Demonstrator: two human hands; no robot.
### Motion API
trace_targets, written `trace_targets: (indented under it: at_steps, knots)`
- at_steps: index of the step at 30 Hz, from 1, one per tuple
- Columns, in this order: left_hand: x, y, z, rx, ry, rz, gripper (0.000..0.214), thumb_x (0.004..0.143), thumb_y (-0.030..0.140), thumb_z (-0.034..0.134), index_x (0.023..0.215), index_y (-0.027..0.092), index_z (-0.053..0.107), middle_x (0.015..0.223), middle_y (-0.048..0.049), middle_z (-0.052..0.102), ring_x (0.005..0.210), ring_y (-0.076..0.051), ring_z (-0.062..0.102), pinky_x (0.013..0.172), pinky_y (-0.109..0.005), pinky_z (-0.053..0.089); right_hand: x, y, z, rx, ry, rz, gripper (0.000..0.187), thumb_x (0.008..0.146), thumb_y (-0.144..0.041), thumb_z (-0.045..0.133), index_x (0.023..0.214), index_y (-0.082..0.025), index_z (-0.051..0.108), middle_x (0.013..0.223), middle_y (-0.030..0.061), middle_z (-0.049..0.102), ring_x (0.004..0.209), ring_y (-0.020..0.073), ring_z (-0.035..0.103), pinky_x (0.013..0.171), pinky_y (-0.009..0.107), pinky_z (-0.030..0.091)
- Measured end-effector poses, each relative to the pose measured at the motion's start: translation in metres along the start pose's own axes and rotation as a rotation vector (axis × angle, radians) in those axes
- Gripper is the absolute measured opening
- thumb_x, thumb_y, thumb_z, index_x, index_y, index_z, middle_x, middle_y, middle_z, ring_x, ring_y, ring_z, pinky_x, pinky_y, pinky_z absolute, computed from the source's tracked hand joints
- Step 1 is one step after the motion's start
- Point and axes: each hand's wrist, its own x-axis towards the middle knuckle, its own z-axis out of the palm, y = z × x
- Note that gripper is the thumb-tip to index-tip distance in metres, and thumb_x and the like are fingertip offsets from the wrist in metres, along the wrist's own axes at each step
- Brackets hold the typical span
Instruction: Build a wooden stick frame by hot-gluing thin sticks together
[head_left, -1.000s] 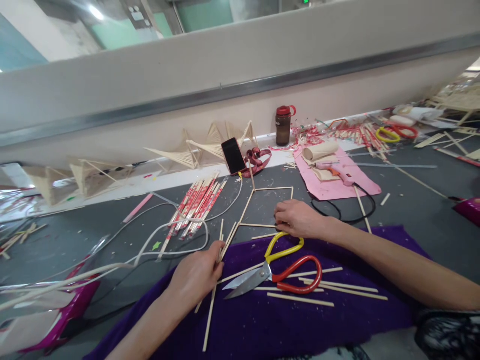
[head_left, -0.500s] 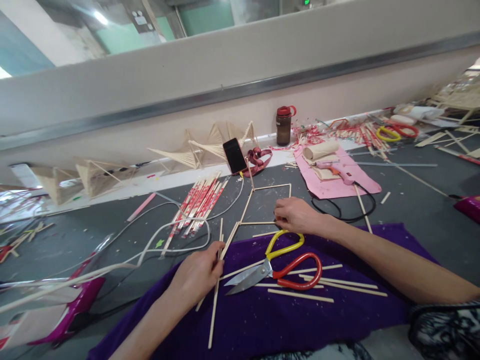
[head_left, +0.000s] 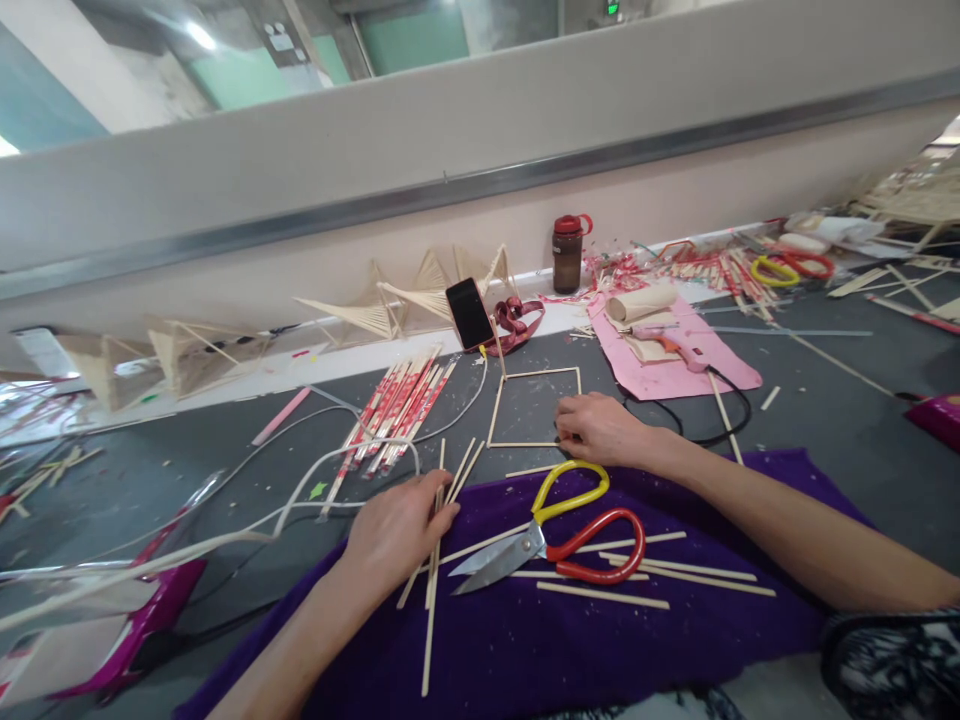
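My left hand (head_left: 401, 525) is closed around several thin wooden sticks (head_left: 465, 470), which fan out above the thumb and below the palm over a purple cloth (head_left: 375, 650). My right hand (head_left: 596, 428) has its fingers bent and pinched at the near right corner of a square stick frame (head_left: 536, 373) lying on the dark table. Its fingertips are partly hidden. Between the hands lie large scissors (head_left: 536, 535) with one yellow and one red handle, blades spread and pointing left. Loose sticks (head_left: 604, 596) lie under and around the scissors.
Behind are red-wrapped stick bundles (head_left: 397, 405), a phone (head_left: 469, 312), a bottle (head_left: 568, 255) and stick models (head_left: 187, 355). A pink glue gun (head_left: 675, 348) rests on a pink sheet (head_left: 637, 378). White cables (head_left: 300, 480) cross the left side; another pair of scissors (head_left: 795, 267) lies far right.
The sticks at my left hand have spread apart and come away from the frame's near left corner. The frame's left side has shifted slightly right; my right hand has barely moved.
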Motion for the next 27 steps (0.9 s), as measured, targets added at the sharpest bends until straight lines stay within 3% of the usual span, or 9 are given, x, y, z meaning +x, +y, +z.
trace_targets:
  at_steps: [6, 12, 18, 23, 27]
  knots:
    - [0.031, 0.005, -0.014, -0.028, 0.093, 0.085, 0.031, 0.089, 0.037, 0.040, 0.106, 0.023, 0.061, 0.103, -0.0034, 0.068, 0.092, -0.019, 0.062, 0.077, -0.029, 0.043, 0.005, 0.004, -0.011, 0.017, 0.045, -0.016, 0.023, 0.090, -0.030, 0.046, 0.089, -0.019, 0.067, 0.092, 0.0050, 0.063, 0.086, 0.0154, 0.057, 0.074, 0.026, 0.036]
    - [0.069, 0.013, -0.018, -0.032, 0.114, 0.138, 0.033, 0.088, 0.039, 0.040, 0.105, 0.023, 0.062, 0.101, -0.0056, 0.068, 0.093, -0.021, 0.062, 0.075, -0.029, 0.043, 0.050, -0.010, -0.013, -0.075, 0.013, -0.112, 0.021, 0.088, -0.023, 0.047, 0.097, -0.021, 0.066, 0.092, 0.0058, 0.063, 0.085, 0.0176, 0.058, 0.072, 0.027, 0.038]
    - [0.073, 0.009, -0.009, -0.046, 0.008, 0.151, 0.035, 0.078, 0.040, 0.054, 0.106, 0.020, 0.058, 0.093, -0.0065, 0.068, 0.085, -0.023, 0.063, 0.068, -0.030, 0.042, 0.084, -0.025, 0.004, -0.169, -0.044, -0.290, 0.016, 0.084, -0.018, 0.052, 0.095, -0.017, 0.064, 0.093, 0.0081, 0.062, 0.083, 0.0194, 0.057, 0.070, 0.029, 0.040]
    - [0.078, 0.005, -0.011, -0.055, -0.045, 0.156, 0.025, 0.081, 0.031, 0.048, 0.101, 0.019, 0.057, 0.091, -0.0075, 0.068, 0.082, -0.022, 0.063, 0.067, -0.030, 0.042, 0.085, -0.024, 0.007, -0.166, -0.069, -0.277, 0.016, 0.082, -0.013, 0.050, 0.095, -0.013, 0.060, 0.090, 0.0094, 0.062, 0.082, 0.0201, 0.056, 0.069, 0.030, 0.041]
    - [0.088, 0.008, -0.018, -0.034, 0.001, 0.117, 0.025, 0.084, 0.034, 0.043, 0.101, 0.022, 0.058, 0.093, -0.0072, 0.069, 0.085, -0.024, 0.064, 0.067, -0.031, 0.042, 0.081, -0.016, 0.003, -0.138, -0.048, -0.214, 0.018, 0.086, -0.018, 0.044, 0.098, -0.012, 0.057, 0.093, 0.0107, 0.061, 0.081, 0.0195, 0.055, 0.069, 0.031, 0.040]
